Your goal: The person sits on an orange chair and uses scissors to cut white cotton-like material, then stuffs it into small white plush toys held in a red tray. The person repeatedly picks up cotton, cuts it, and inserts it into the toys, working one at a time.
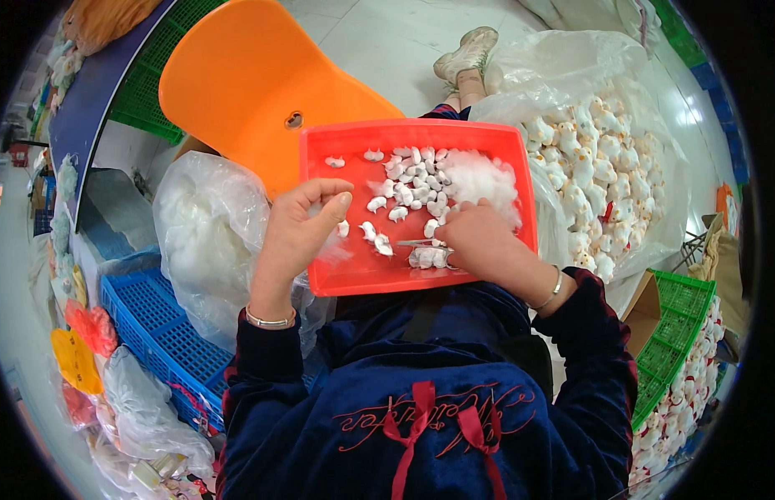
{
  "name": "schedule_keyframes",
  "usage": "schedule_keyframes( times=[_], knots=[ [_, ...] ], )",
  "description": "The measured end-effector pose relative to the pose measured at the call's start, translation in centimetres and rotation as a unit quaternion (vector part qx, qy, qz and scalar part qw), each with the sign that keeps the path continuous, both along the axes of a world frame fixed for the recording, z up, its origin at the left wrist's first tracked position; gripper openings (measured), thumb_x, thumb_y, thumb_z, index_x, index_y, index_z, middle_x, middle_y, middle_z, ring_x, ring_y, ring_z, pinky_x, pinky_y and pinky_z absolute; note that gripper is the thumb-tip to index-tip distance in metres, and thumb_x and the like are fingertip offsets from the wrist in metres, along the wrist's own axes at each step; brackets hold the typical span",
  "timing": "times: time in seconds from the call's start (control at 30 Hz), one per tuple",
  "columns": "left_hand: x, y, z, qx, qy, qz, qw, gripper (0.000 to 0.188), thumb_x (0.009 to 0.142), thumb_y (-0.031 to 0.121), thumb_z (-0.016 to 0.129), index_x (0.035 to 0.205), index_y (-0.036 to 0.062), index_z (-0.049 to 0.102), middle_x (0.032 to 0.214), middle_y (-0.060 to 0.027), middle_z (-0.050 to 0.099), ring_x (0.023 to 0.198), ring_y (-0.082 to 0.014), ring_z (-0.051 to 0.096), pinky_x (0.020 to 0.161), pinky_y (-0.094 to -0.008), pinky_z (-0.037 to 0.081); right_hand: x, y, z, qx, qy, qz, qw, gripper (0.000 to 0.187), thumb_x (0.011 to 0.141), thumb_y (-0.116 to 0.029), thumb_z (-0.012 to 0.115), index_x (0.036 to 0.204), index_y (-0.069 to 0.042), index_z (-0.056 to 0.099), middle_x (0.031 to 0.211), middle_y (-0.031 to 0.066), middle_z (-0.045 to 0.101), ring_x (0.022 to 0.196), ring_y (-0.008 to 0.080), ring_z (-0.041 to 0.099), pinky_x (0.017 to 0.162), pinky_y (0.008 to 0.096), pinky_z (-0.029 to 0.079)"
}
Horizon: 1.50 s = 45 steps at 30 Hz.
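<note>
My left hand (297, 233) is over the left edge of a red tray (362, 279). Its fingers are curled in toward the thumb; whatever they hold, if anything, is hidden. White fluff (333, 250) shows beside its palm. On the tray's right side, my right hand (480, 242) is closed around the end of a slim, tweezer-like metal tool (419, 242) whose tip points left. Just below that tool lies a whitish bundle (429, 257). Several small stuffed white pieces (416, 179) are heaped mid-tray, with others scattered left. Loose white stuffing (487, 179) fills the upper right corner.
The tray rests on my lap. Beyond it stands an orange chair (246, 75). A clear bag of stuffing (208, 217) and a blue crate (154, 325) are at left. To the right are a large bag of white plush pieces (595, 167) and a green crate (675, 333).
</note>
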<state>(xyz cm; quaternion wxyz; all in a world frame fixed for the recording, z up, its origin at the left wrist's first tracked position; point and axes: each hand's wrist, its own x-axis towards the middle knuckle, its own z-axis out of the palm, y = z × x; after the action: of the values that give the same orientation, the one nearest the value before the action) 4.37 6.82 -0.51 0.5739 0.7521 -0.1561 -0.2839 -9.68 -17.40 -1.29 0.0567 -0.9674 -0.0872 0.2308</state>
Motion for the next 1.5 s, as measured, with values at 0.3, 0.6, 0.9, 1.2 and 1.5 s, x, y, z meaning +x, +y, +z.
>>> schedule_keyframes(
  times=[0.3, 0.6, 0.9, 1.2, 1.5],
  knots=[
    [-5.0, -3.3, -2.2, -0.111, 0.035, 0.019, 0.993, 0.037, 0.09, 0.01, 0.078, 0.121, 0.0012, 0.061, 0.111, -0.0049, 0.069, 0.101, -0.011, 0.065, 0.09, -0.0286, 0.054, -3.2, -1.8, 4.3, 0.33, -0.06, -0.278, 0.9, 0.03, 0.079, -0.023, 0.082, 0.099, -0.002, 0.073, 0.073, 0.0135, 0.064, 0.067, 0.0312, 0.065, 0.063, 0.0414, 0.049],
    [-5.8, -4.9, -2.2, -0.186, 0.065, 0.108, 0.974, 0.018, 0.097, 0.006, 0.07, 0.113, -0.0012, 0.069, 0.104, -0.0026, 0.071, 0.097, -0.008, 0.065, 0.085, -0.0235, 0.052, -5.0, -1.5, 5.2, 0.343, -0.087, -0.249, 0.901, 0.032, 0.078, -0.023, 0.083, 0.098, -0.001, 0.072, 0.08, 0.0136, 0.067, 0.076, 0.0319, 0.066, 0.068, 0.0421, 0.051],
    [-5.1, -4.5, -0.6, -0.154, 0.09, 0.073, 0.981, 0.014, 0.098, 0.009, 0.071, 0.106, -0.0017, 0.073, 0.096, -0.0009, 0.073, 0.088, -0.0062, 0.063, 0.082, -0.023, 0.051, -5.8, -2.3, 6.5, 0.229, -0.174, -0.186, 0.94, 0.032, 0.078, -0.021, 0.081, 0.106, -0.007, 0.073, 0.092, 0.0098, 0.068, 0.093, 0.0311, 0.063, 0.083, 0.0421, 0.049],
    [-5.1, -4.5, -0.9, -0.182, 0.12, 0.051, 0.975, 0.014, 0.099, 0.011, 0.071, 0.103, -0.0015, 0.074, 0.094, -0.0014, 0.072, 0.088, -0.0066, 0.063, 0.083, -0.0232, 0.051, -5.5, -2.8, 6.1, 0.229, -0.145, -0.188, 0.944, 0.032, 0.078, -0.021, 0.081, 0.108, -0.009, 0.074, 0.091, 0.0102, 0.067, 0.093, 0.0314, 0.063, 0.085, 0.0431, 0.049],
    [-5.0, -4.4, 0.0, -0.174, 0.106, 0.004, 0.979, 0.016, 0.099, 0.01, 0.07, 0.108, -0.0032, 0.075, 0.098, -0.0028, 0.074, 0.092, -0.0084, 0.066, 0.086, -0.0246, 0.052, -5.1, -2.7, 5.6, 0.24, -0.173, -0.18, 0.938, 0.049, 0.074, -0.026, 0.086, 0.115, -0.005, 0.07, 0.109, 0.0133, 0.065, 0.108, 0.0333, 0.059, 0.094, 0.0429, 0.048]
  ],
)
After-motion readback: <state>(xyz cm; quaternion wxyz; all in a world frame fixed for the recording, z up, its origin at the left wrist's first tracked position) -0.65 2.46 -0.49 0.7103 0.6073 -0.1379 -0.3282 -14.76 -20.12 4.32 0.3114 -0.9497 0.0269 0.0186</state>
